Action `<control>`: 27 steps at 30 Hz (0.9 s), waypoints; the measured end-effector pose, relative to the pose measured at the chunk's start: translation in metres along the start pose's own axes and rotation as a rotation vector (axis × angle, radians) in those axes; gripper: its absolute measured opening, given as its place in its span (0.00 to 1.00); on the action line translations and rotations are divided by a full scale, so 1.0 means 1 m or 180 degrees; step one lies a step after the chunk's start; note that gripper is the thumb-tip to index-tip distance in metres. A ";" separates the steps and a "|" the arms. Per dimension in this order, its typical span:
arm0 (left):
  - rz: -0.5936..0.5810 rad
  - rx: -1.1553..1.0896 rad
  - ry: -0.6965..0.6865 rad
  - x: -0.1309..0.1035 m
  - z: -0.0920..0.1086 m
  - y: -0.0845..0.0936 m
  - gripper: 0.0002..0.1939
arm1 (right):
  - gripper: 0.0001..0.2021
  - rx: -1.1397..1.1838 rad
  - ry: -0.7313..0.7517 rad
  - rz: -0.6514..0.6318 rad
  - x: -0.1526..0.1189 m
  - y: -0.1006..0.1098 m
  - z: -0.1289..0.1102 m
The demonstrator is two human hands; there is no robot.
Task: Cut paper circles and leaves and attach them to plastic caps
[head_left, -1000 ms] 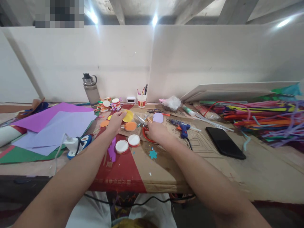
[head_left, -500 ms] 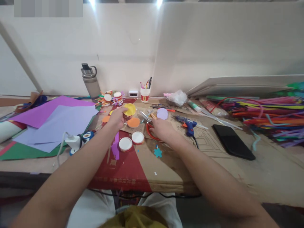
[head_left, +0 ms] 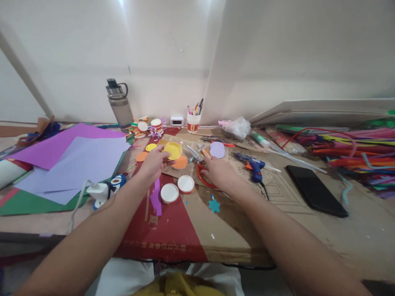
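Note:
Pinched in my left hand (head_left: 156, 162) is a yellow paper circle (head_left: 173, 151), raised over the cardboard. My right hand (head_left: 218, 169) is closed around the red-handled scissors (head_left: 195, 153), whose blades point up and left; its palm hides part of the handles. Below the yellow circle lies an orange paper circle (head_left: 180, 162). A lilac rounded paper piece (head_left: 217, 149) rests just beyond my right fingers. Two white-topped round pieces with red sides, one left (head_left: 169, 193) and one right (head_left: 186, 184), sit nearer me, beside a teal paper star shape (head_left: 214, 206).
Coloured sheets (head_left: 83, 164) and a plug (head_left: 98, 191) lie at left. A bottle (head_left: 119, 107), small decorated drums (head_left: 156, 126) and a pen cup (head_left: 194, 122) stand behind. To the right are a glue gun (head_left: 256, 167), a phone (head_left: 314, 190) and pipe cleaners (head_left: 348, 152).
The view has shifted slightly, so the table items appear farther right. The yellow circle is still in my left hand, now tilted more toward me; my right hand stays at the scissors.

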State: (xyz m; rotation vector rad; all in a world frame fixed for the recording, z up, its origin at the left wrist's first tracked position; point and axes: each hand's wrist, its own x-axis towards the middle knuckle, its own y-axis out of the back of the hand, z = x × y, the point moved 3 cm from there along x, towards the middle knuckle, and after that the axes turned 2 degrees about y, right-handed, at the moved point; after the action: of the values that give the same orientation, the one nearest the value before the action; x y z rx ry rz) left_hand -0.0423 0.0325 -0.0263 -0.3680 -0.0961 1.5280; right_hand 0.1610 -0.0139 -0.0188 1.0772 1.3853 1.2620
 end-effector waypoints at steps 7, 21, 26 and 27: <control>0.0000 -0.0304 0.0120 -0.005 -0.004 0.000 0.13 | 0.20 0.0104 -0.0041 -0.0024 0.000 0.001 -0.002; 0.0200 0.0090 -0.1035 -0.003 0.007 0.005 0.11 | 0.20 0.0087 -0.0088 0.0012 -0.001 0.006 0.003; 0.0356 -0.0429 -0.0811 0.001 0.002 0.010 0.11 | 0.16 0.0357 0.0241 0.0863 -0.002 0.008 -0.001; 0.0400 -0.0510 -0.0747 0.001 0.002 0.010 0.11 | 0.16 0.0526 0.0403 0.0976 -0.001 0.007 -0.003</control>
State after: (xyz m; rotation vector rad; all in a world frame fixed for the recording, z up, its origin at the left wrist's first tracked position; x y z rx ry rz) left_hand -0.0524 0.0339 -0.0278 -0.3250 -0.3875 1.6891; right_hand 0.1583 -0.0152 -0.0120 1.3841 1.4795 1.4756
